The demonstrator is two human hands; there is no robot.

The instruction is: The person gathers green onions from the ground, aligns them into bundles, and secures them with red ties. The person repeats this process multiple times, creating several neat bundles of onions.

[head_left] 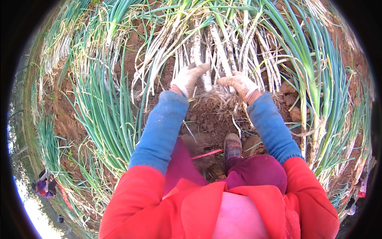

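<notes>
Long green onions (223, 51) lie in a pile in front of me, their white stalks pointing toward me and their tangled roots (215, 99) at the near end. My left hand (190, 78), in a soil-stained pale glove, is closed around a white stalk just above the roots. Close by on the right, my gloved right hand (239, 84) curls over the lower ends of several stalks. Its fingertips point left toward the other hand and are partly lost among the onions. Blue sleeve covers (163, 123) reach almost to both gloves.
Brown soil (203, 121) shows below the roots, with my shoe (232, 146) and a red strip (207, 154) on it. More green onions stand or lean at the left (107, 107) and right (326, 91). A person (45, 186) is at the far left.
</notes>
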